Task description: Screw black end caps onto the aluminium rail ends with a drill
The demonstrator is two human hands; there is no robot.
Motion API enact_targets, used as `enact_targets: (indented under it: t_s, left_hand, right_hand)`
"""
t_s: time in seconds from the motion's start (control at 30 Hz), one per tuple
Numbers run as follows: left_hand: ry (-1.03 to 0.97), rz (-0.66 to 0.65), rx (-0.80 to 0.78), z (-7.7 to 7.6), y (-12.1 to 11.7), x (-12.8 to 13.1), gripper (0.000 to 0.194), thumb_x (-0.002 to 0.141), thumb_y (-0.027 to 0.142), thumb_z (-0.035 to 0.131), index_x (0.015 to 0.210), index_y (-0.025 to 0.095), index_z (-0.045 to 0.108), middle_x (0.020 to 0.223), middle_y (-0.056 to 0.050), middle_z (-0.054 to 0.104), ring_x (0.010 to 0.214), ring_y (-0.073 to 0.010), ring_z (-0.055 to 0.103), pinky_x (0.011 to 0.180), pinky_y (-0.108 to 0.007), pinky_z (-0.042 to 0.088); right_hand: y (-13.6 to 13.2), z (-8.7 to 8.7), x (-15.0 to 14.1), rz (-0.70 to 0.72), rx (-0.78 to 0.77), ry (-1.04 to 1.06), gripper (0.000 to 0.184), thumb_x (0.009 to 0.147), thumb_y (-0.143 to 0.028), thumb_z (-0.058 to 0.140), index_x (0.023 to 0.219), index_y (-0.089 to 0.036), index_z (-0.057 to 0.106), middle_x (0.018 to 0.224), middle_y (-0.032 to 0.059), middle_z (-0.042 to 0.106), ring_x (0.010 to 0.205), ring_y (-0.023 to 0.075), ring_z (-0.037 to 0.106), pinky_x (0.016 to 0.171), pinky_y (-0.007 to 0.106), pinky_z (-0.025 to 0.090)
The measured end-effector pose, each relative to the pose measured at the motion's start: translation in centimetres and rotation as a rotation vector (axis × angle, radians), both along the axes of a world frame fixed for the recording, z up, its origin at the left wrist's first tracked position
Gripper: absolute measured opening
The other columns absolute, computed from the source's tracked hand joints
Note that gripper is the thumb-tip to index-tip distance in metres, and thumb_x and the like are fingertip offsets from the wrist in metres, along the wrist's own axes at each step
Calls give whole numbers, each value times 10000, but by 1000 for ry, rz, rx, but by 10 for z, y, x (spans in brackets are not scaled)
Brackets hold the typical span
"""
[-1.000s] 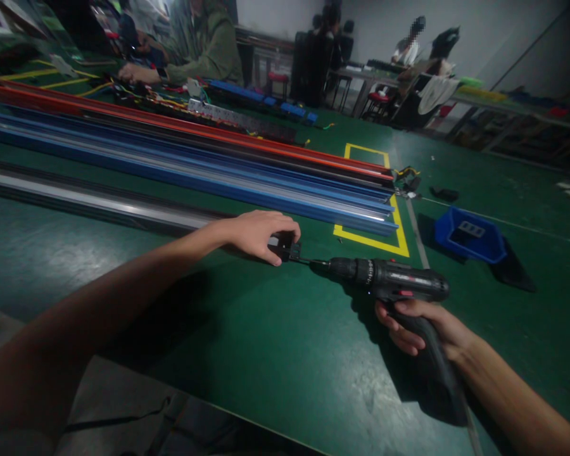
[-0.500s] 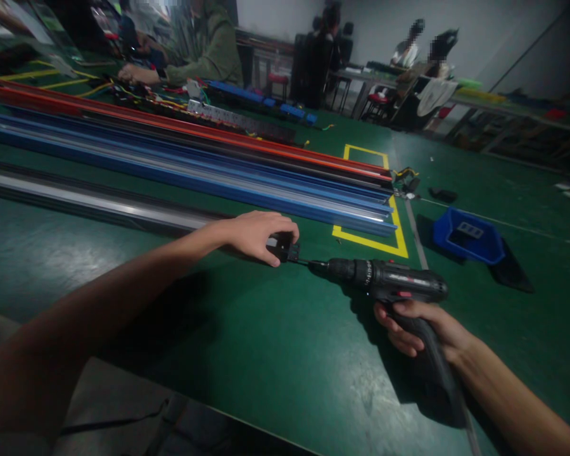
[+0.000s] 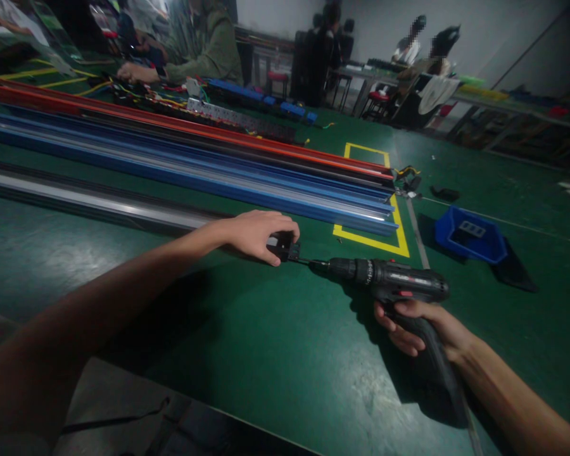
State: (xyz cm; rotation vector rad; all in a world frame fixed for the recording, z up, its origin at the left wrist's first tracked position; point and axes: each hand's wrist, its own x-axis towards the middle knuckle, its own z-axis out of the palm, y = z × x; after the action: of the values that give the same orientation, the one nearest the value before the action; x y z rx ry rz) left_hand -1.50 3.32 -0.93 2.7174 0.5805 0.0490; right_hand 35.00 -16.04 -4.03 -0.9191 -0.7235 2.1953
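Note:
My left hand (image 3: 256, 234) is closed over the end of a long dark metal rail (image 3: 95, 206) lying on the green table (image 3: 266, 354). A small black end piece (image 3: 285, 246) sticks out from under its fingers. My right hand (image 3: 420, 326) grips the handle of a black cordless drill (image 3: 389, 282). The drill lies level, and its bit tip touches the black end piece from the right.
Long blue, grey and red rails (image 3: 218, 164) lie stacked beyond the dark one, ending over a yellow taped rectangle (image 3: 375, 190). A blue bin (image 3: 470, 234) sits at the right. Another person in a green jacket (image 3: 204, 44) works at the far side; others sit further back.

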Motion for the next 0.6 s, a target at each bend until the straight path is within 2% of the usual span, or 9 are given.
enact_targets:
  t_s: [0.6]
  left_hand:
    - [6,10,-12,0,0,0,490,777,502,750,1188,295,578,1201,3,647,1068,-218,581,865,-293,388]
  right_hand:
    - [-2,-4,3,-18,-29,-24,225,900,-281,700,978,-78,757,740,41,627,418,37,469,455,199,507]
